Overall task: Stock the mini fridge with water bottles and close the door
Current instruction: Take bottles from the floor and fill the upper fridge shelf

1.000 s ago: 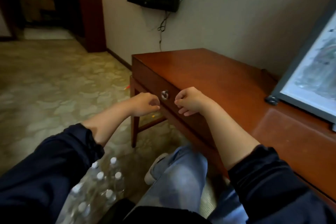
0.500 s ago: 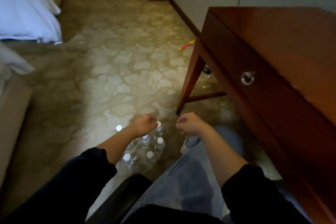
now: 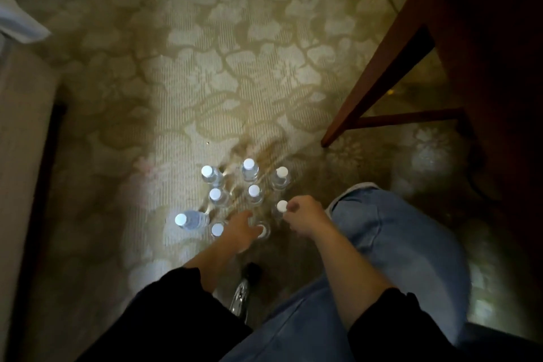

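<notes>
Both hands are now lowered to the bottles standing on the carpet. Left grip is laid against a near bottle and right grip is curled at a cap. Clamping cannot be told. Pick-up is judged begun; the fridge is not seen.

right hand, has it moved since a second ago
Yes. The right hand dropped from the brown wooden desk's drawer front to the white-capped clear plastic bottles on the carpet.

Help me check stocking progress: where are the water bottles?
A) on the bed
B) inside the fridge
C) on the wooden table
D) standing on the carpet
D: the water bottles stand clustered on the carpet, near the table leg.
</notes>
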Demonstrator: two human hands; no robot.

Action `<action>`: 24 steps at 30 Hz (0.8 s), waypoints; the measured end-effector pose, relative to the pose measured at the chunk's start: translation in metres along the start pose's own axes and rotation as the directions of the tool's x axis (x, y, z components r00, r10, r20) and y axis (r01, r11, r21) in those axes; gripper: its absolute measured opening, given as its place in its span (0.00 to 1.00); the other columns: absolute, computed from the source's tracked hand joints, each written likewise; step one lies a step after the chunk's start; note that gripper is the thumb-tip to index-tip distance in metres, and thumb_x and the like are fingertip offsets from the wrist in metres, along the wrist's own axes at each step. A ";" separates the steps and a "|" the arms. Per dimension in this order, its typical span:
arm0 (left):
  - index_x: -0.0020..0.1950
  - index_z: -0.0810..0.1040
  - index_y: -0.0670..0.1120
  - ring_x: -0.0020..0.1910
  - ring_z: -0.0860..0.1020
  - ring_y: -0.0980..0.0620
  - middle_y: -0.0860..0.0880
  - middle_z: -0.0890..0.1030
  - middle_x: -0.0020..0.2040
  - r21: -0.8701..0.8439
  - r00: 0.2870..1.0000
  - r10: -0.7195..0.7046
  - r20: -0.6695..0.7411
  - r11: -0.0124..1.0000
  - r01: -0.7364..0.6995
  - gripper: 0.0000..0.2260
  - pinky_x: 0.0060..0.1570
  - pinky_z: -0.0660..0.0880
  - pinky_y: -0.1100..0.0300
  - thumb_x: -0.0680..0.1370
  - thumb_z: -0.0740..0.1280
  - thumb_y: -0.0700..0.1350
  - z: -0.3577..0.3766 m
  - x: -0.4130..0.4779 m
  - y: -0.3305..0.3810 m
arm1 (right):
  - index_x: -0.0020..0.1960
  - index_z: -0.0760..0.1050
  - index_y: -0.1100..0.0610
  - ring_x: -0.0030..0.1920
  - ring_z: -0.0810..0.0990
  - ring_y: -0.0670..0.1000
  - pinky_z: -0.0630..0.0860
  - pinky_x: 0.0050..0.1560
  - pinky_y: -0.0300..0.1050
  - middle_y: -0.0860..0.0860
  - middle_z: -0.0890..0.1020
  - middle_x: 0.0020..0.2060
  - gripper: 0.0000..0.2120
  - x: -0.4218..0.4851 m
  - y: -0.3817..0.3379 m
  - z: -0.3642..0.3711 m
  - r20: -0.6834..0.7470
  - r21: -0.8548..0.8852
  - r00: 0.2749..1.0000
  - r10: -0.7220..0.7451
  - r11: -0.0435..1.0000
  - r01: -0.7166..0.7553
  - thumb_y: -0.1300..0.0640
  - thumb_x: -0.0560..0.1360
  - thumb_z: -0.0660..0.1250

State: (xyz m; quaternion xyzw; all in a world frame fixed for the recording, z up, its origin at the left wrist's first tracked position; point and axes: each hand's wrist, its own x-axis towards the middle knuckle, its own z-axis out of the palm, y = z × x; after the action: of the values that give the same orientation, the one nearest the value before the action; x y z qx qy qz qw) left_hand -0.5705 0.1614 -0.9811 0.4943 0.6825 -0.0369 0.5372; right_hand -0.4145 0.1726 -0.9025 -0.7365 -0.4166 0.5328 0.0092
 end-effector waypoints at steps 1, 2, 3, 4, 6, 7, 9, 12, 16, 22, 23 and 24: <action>0.69 0.67 0.44 0.67 0.70 0.45 0.45 0.71 0.68 0.021 1.000 -0.029 0.003 0.999 0.029 0.22 0.68 0.67 0.54 0.77 0.65 0.47 0.006 0.008 0.000 | 0.56 0.76 0.61 0.50 0.78 0.55 0.76 0.51 0.48 0.57 0.79 0.51 0.11 0.009 0.001 -0.002 -0.012 0.003 1.000 0.001 1.000 -0.001 0.58 0.77 0.63; 0.69 0.66 0.43 0.67 0.70 0.45 0.44 0.71 0.68 0.041 0.999 -0.054 0.003 0.998 0.054 0.22 0.66 0.67 0.55 0.77 0.65 0.47 0.013 0.016 0.000 | 0.56 0.76 0.60 0.50 0.77 0.55 0.74 0.48 0.46 0.56 0.79 0.51 0.10 0.018 0.003 -0.004 -0.016 0.001 1.000 0.005 1.000 -0.005 0.58 0.77 0.62; 0.69 0.67 0.43 0.66 0.70 0.45 0.44 0.71 0.67 0.048 0.997 -0.083 0.008 0.995 0.082 0.21 0.65 0.67 0.56 0.77 0.65 0.47 0.020 0.024 -0.001 | 0.57 0.76 0.60 0.51 0.77 0.55 0.73 0.48 0.45 0.56 0.79 0.52 0.11 0.025 0.007 -0.005 -0.007 -0.004 1.000 0.012 1.000 -0.012 0.57 0.77 0.63; 0.67 0.68 0.43 0.65 0.71 0.45 0.43 0.71 0.66 0.051 0.995 -0.099 0.002 0.994 0.099 0.21 0.64 0.67 0.56 0.77 0.65 0.48 0.027 0.031 -0.002 | 0.58 0.75 0.60 0.53 0.77 0.56 0.74 0.49 0.46 0.57 0.79 0.54 0.11 0.031 0.011 -0.005 0.012 -0.013 1.000 0.024 1.000 -0.024 0.57 0.77 0.63; 0.65 0.69 0.43 0.63 0.72 0.43 0.41 0.72 0.66 0.090 0.990 -0.141 -0.015 0.986 0.142 0.21 0.64 0.69 0.51 0.75 0.67 0.49 0.041 0.046 -0.010 | 0.60 0.75 0.59 0.54 0.77 0.58 0.75 0.51 0.49 0.58 0.78 0.56 0.13 0.041 0.015 -0.007 0.053 -0.022 0.998 0.041 0.999 -0.040 0.58 0.77 0.62; 0.64 0.69 0.43 0.62 0.72 0.42 0.41 0.71 0.66 0.113 0.986 -0.167 -0.025 0.979 0.169 0.22 0.64 0.70 0.49 0.74 0.68 0.50 0.049 0.055 -0.018 | 0.60 0.75 0.59 0.53 0.77 0.57 0.76 0.51 0.49 0.58 0.78 0.57 0.13 0.047 0.015 -0.008 0.063 -0.011 0.997 0.043 0.999 -0.042 0.58 0.77 0.61; 0.66 0.67 0.43 0.63 0.71 0.41 0.40 0.69 0.67 0.120 0.979 -0.198 -0.042 0.972 0.202 0.23 0.63 0.71 0.47 0.74 0.68 0.47 0.061 0.065 -0.023 | 0.58 0.75 0.60 0.48 0.74 0.54 0.72 0.46 0.46 0.57 0.78 0.55 0.11 0.058 0.010 -0.012 0.064 0.033 0.998 0.020 0.999 -0.022 0.60 0.78 0.60; 0.67 0.66 0.41 0.64 0.70 0.39 0.39 0.68 0.66 0.119 0.965 -0.238 -0.108 0.961 0.250 0.21 0.60 0.69 0.51 0.76 0.66 0.44 0.073 0.075 -0.019 | 0.47 0.77 0.62 0.45 0.72 0.53 0.67 0.44 0.42 0.56 0.78 0.43 0.08 0.071 -0.006 -0.016 0.045 0.098 0.998 -0.047 0.994 0.043 0.60 0.78 0.60; 0.60 0.69 0.39 0.57 0.74 0.37 0.37 0.73 0.58 0.018 0.947 -0.245 -0.209 0.967 0.254 0.18 0.52 0.71 0.53 0.74 0.67 0.45 0.081 0.088 -0.017 | 0.54 0.75 0.60 0.50 0.74 0.53 0.66 0.44 0.39 0.53 0.77 0.49 0.09 0.081 -0.017 -0.018 0.049 0.156 0.995 -0.092 0.984 0.083 0.60 0.77 0.60; 0.43 0.68 0.41 0.45 0.76 0.37 0.40 0.74 0.42 -0.026 0.935 -0.137 -0.327 0.990 0.136 0.05 0.38 0.68 0.55 0.71 0.64 0.38 0.069 0.087 -0.018 | 0.55 0.76 0.62 0.46 0.73 0.52 0.72 0.46 0.43 0.56 0.79 0.50 0.10 0.075 -0.010 -0.028 -0.040 0.203 0.997 -0.070 0.976 0.077 0.61 0.78 0.60; 0.42 0.69 0.41 0.45 0.77 0.38 0.41 0.75 0.41 -0.035 0.939 -0.117 -0.324 0.993 0.112 0.06 0.39 0.70 0.54 0.71 0.66 0.39 0.062 0.082 -0.014 | 0.56 0.76 0.63 0.47 0.74 0.52 0.74 0.48 0.45 0.57 0.79 0.52 0.10 0.070 -0.011 -0.029 -0.036 0.194 0.996 -0.083 0.977 0.088 0.61 0.78 0.60; 0.44 0.70 0.41 0.44 0.77 0.40 0.42 0.76 0.42 -0.024 0.945 -0.103 -0.309 0.995 0.100 0.07 0.40 0.72 0.54 0.70 0.68 0.40 0.055 0.078 -0.011 | 0.56 0.76 0.63 0.49 0.75 0.54 0.75 0.51 0.48 0.58 0.79 0.53 0.10 0.064 -0.012 -0.030 -0.021 0.183 0.995 -0.098 0.978 0.100 0.61 0.78 0.61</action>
State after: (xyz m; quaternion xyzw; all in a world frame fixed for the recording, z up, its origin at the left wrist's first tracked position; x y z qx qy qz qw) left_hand -0.5348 0.1729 -1.0695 0.4560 0.7830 0.0164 0.4227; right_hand -0.3926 0.2326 -0.9338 -0.7139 -0.4018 0.5636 0.1062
